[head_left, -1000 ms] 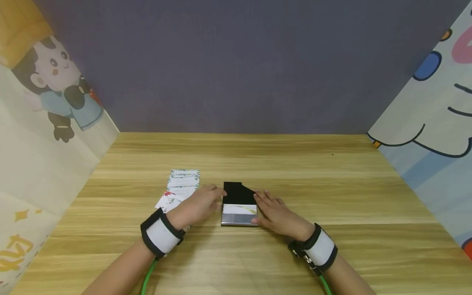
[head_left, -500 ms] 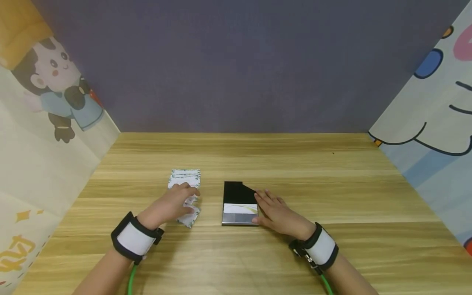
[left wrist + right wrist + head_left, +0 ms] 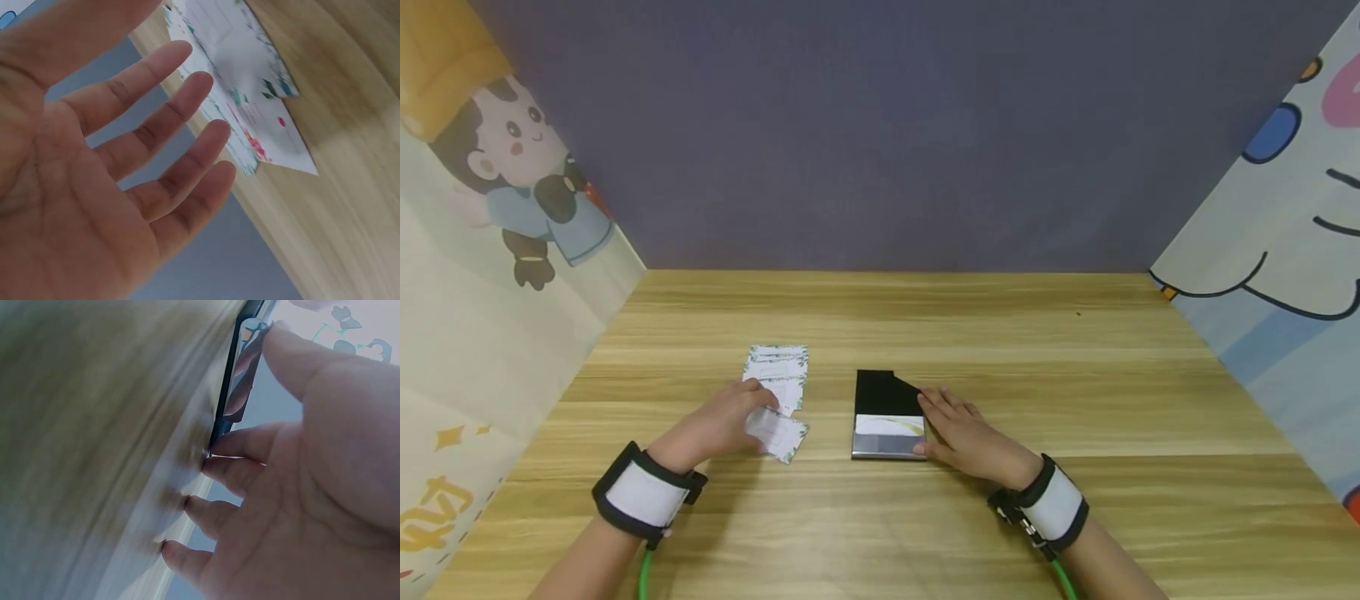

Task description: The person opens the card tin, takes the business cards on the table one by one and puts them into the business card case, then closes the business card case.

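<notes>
Floral-edged white cards [image 3: 778, 372] lie overlapping at the left of the table, with one card [image 3: 781, 433] set askew at their near end. My left hand [image 3: 718, 427] is at that card's left edge; in the left wrist view its fingers [image 3: 169, 125] are spread and loosely bent. Whether the thumb touches the card cannot be told. A black card holder [image 3: 880, 393] with a shiny metal front lies flap up, a white card [image 3: 889, 426] inside it. My right hand [image 3: 973, 437] rests along its right side, thumb on the near corner, other fingertips on the table.
The wooden table [image 3: 1000, 333] runs back to a dark grey panel [image 3: 880, 142]. Printed cartoon sheets stand at the left [image 3: 520, 183] and right [image 3: 1285, 217]. Green cables trail from both wrist straps.
My left hand has left the card holder's side and moved left to the cards, uncovering the near askew card. The right hand and card holder stay put.
</notes>
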`<action>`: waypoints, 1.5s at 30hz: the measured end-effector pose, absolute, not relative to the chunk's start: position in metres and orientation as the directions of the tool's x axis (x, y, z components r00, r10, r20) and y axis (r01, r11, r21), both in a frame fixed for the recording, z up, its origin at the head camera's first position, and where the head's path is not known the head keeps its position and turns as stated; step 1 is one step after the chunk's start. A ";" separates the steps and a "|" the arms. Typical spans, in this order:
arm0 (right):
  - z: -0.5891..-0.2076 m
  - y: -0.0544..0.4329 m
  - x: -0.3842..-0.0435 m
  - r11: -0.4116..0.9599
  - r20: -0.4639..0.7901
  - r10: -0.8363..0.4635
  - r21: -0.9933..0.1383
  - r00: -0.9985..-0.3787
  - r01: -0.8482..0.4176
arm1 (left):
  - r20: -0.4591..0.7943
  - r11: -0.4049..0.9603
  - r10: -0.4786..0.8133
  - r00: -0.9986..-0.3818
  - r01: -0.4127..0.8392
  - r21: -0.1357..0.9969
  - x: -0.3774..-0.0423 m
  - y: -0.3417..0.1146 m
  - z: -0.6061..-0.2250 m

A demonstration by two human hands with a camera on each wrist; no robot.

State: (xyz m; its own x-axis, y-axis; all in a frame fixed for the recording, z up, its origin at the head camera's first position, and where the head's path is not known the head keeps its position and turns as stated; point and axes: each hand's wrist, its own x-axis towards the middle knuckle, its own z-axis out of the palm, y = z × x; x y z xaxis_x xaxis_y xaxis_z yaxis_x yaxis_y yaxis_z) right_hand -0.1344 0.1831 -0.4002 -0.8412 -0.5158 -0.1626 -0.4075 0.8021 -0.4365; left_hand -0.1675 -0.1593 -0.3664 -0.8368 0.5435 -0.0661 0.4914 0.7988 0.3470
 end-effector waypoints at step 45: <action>-0.401 0.183 -0.135 0.807 -0.166 -0.509 -0.432 -0.845 -0.402 | -0.010 0.853 0.430 -0.903 0.403 0.333 -0.175 -0.165 -0.373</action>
State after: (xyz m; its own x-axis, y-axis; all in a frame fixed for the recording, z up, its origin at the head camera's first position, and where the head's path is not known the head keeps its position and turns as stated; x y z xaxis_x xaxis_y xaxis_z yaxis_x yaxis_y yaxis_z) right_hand -0.1346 0.1831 -0.4011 -0.8446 -0.5092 -0.1656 -0.4021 0.8073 -0.4319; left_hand -0.1751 -0.1650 -0.3730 -0.9025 0.4305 -0.0105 0.4028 0.8526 0.3330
